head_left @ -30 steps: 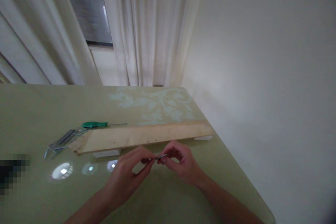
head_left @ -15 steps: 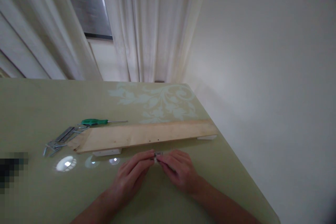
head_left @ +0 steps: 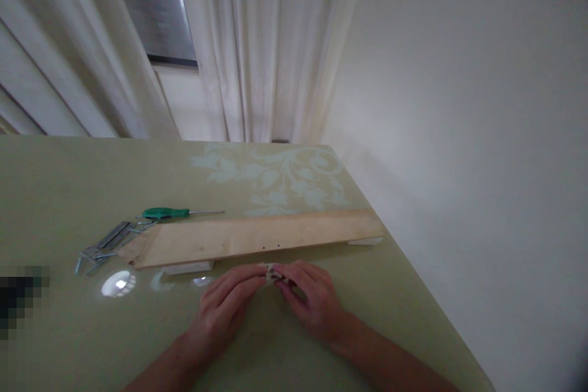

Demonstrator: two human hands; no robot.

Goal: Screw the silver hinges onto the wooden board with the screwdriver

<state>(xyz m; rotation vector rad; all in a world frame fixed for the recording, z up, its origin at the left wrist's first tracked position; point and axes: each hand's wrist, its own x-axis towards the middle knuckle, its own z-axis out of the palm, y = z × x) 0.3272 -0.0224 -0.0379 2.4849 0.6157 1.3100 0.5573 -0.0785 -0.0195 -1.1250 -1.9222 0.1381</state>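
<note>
Small piece [head_left: 271, 274]: between the fingertips of the left hand [head_left: 232, 297] and the right hand [head_left: 315, 300], on the near side of the wooden board [head_left: 243, 237], in from the right edge of the surface [head_left: 92, 177]; mostly covered, so its shape cannot be told.
Left hand: gripping the piece at its left side, fingers lying close together.
Right hand: gripping the other side, with bent fingers and thumb.
Wooden board: lying lengthwise, right end by the surface's right edge, left end tapered; two dark holes [head_left: 278, 245] along its near side.
White blocks [head_left: 188, 267]: beneath the board, one towards each end.
Screwdriver [head_left: 166, 213]: lying just beyond the board's left part, green handle, shaft pointing towards the right edge.
Screws [head_left: 78, 265] and grey metal strips [head_left: 114, 236]: heaped beside the board's left end; contact cannot be told.
Flower pattern [head_left: 271, 171]: pale, near the surface's far right corner.
Curtains [head_left: 257, 43]: past the far edge, a dark window [head_left: 151, 6] between them.
Wall [head_left: 459, 104]: beyond the right edge.
</note>
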